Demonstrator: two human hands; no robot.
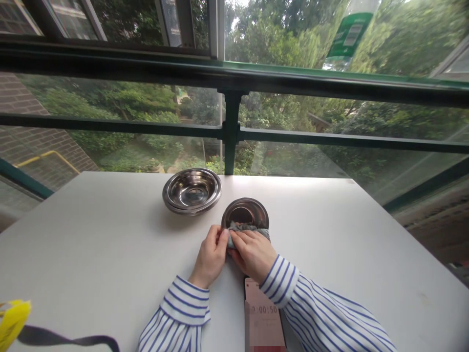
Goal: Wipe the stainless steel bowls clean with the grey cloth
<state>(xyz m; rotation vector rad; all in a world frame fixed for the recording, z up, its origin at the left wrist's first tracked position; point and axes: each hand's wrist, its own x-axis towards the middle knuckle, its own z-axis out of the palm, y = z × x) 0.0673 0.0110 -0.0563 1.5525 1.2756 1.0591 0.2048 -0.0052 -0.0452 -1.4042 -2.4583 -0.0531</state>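
My left hand (211, 255) and my right hand (252, 253) meet over a grey cloth (245, 229) at the near rim of a small steel dish (245, 212) on the white table (91, 244). Both hands have their fingers closed on the cloth, which lies partly on the dish. A larger steel bowl (192, 190) stands to the left and a little farther away, apart from both hands. Both wrists wear blue-striped white sleeves.
A pink phone (263, 318) showing a timer lies under my right forearm near the front edge. A yellow object with a dark strap (14, 322) sits at the front left corner. A green railing (230, 132) and glass panes stand behind the table.
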